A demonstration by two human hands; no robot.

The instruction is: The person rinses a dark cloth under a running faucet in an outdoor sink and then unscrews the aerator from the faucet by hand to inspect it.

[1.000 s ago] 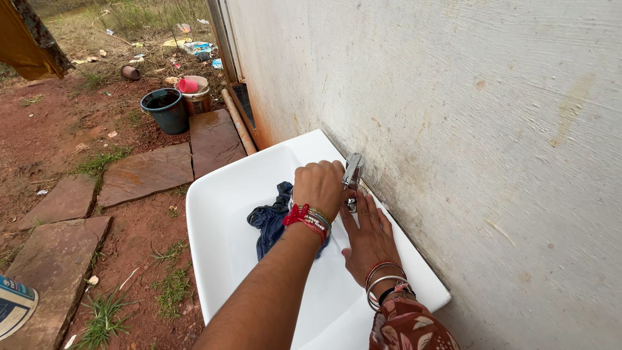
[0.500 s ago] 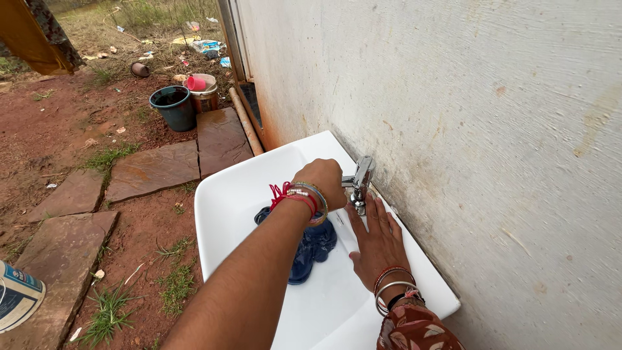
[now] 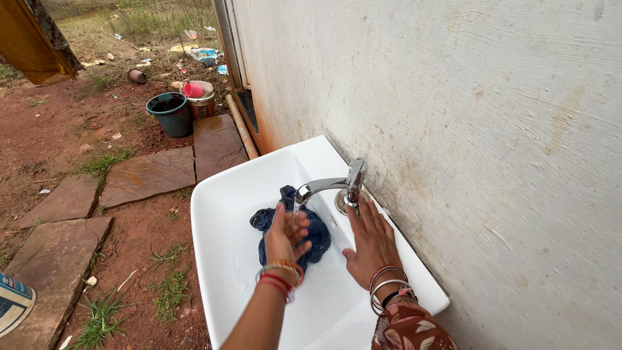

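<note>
Rinsing under the running tap: the left hand (image 3: 287, 234) was held open and cupped, palm turned up and fingers loosely spread, directly below the spout of the chrome tap (image 3: 337, 185), where a thin stream of water fell onto it. It gripped nothing. The right hand (image 3: 370, 241) lay flat and open, fingers together, on the back ledge of the white basin (image 3: 220, 214), just beside the tap's base; it too held nothing and appeared to serve as a brace. Bangles and red thread ringed both wrists.

Below and slightly beyond the left palm, a dark blue cloth (image 3: 310, 228) lay bunched in the bowl of the basin, partly under the stream, and looked wet. To do the wetting well, the cupped hand would best sit low, near the cloth, so that water spilled onto the fabric rather than over the near rim; the bunched folds would probably need spreading for an even soak.

Behind the basin rose a pale, streaked wall (image 3: 453, 129). On the red earth to the left lay flat paving stones (image 3: 149, 175), and well apart stood a dark bucket (image 3: 170, 111) with a smaller pail (image 3: 201, 97) beside it.
</note>
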